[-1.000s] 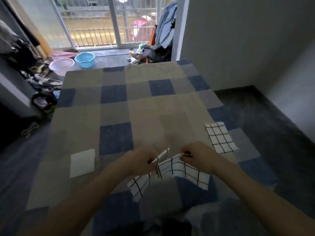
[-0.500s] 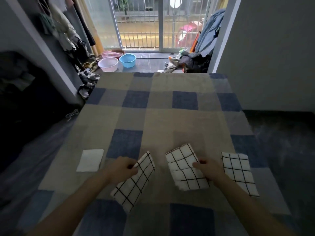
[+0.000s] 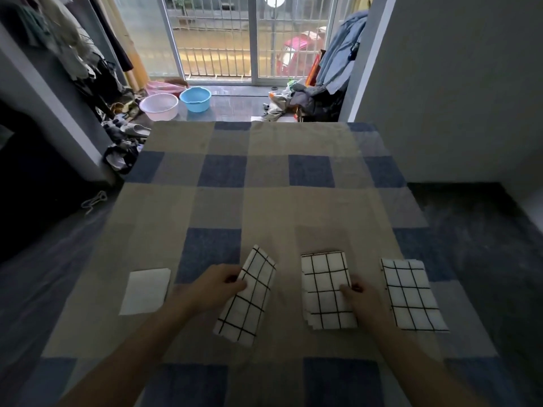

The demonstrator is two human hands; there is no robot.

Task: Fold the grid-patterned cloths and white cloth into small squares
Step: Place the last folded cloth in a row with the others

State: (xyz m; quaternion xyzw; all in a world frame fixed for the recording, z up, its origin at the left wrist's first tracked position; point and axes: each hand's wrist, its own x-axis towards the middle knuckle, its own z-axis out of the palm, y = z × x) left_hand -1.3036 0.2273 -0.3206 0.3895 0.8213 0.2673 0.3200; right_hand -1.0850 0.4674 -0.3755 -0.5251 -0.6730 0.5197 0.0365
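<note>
Three folded white cloths with black grid lines lie near the front of the checked blanket. My left hand grips the left edge of the tilted left grid cloth. My right hand pinches the right edge of the middle grid cloth, which lies straight and flat. The right grid cloth lies flat and untouched beside my right hand. A folded plain white cloth lies to the left of my left hand, apart from it.
The blanket's far edge is at the middle of the view. Beyond it stand a pink basin and a blue basin before a barred glass door. Shoes and hanging clothes fill the left side. A grey wall rises at the right.
The two grid cloths were held together in front of me, then parted. The middle cloth has swung straight and lies flat; the left one stays tilted in my left hand.
</note>
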